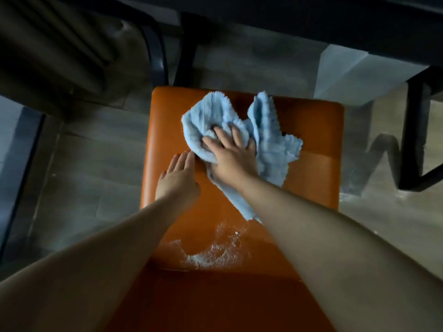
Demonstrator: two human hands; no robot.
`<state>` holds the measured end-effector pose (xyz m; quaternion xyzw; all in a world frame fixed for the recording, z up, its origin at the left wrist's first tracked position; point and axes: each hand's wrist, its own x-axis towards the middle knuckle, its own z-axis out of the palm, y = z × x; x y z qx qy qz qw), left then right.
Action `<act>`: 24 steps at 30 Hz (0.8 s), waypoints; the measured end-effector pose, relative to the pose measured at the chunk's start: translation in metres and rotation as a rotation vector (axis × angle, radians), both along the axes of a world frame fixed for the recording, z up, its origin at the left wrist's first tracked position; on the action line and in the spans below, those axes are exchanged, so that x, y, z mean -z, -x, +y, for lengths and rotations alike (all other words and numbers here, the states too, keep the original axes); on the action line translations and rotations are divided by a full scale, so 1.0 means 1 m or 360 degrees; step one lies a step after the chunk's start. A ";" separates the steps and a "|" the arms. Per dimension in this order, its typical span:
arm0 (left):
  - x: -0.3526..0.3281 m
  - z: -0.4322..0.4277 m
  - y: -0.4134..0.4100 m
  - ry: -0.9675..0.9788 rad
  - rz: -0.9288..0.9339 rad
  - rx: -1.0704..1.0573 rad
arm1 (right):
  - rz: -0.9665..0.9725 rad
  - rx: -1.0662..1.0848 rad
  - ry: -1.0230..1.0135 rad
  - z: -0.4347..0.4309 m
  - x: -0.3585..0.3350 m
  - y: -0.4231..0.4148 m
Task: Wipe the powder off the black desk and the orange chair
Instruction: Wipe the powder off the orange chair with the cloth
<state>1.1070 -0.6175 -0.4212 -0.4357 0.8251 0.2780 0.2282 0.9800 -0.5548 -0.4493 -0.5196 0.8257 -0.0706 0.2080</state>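
Note:
The orange chair (316, 130) fills the middle of the view, seen from above. A crumpled light blue cloth (271, 140) lies on the far half of its seat. My right hand (230, 156) presses flat on the cloth with fingers spread. My left hand (178, 178) rests flat on the seat near its left edge, fingers straight, just left of the cloth. White powder (211, 255) is smeared in an arc on the near part of the seat, between my forearms. The black desk (311, 17) runs along the top of the view.
Black desk legs stand at the top centre (187, 51) and at the right (414, 130). A dark curtain (48, 56) hangs at the upper left. Grey wood floor (84, 176) surrounds the chair, with some powder on it to the right (374, 192).

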 end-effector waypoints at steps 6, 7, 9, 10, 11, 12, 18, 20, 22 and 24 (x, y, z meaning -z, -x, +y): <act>-0.008 0.014 0.012 0.0055 0.0025 0.0032 | -0.0102 0.1285 -0.0229 0.095 0.005 0.135; -0.008 0.018 0.017 0.0054 0.0037 0.0058 | -0.0123 0.1558 -0.0276 0.118 0.006 0.144; -0.006 0.027 0.026 0.0011 -0.0036 0.0152 | -0.0306 0.1913 -0.0319 0.153 0.009 0.139; -0.004 0.032 0.030 -0.0009 -0.0125 0.0212 | -0.0414 0.2054 -0.0234 0.165 0.012 0.134; -0.002 0.036 0.034 -0.0019 -0.0222 0.0264 | -0.0582 0.2197 -0.0104 0.169 0.011 0.131; 0.000 0.038 0.036 -0.0021 -0.0295 0.0291 | -0.0756 0.2322 0.0059 0.168 0.011 0.140; -0.001 0.033 0.038 -0.0027 -0.0344 0.0323 | -0.0685 0.1638 -0.0129 0.103 -0.006 0.211; -0.002 0.033 0.038 0.0002 -0.0337 0.0338 | -0.0463 0.1433 -0.0215 0.097 -0.002 0.198; -0.002 0.035 0.038 0.0015 -0.0313 0.0316 | -0.0269 0.1307 -0.0209 0.123 -0.001 0.164; -0.002 0.039 0.038 -0.0002 -0.0301 0.0265 | -0.0255 0.1274 -0.0114 0.168 0.000 0.125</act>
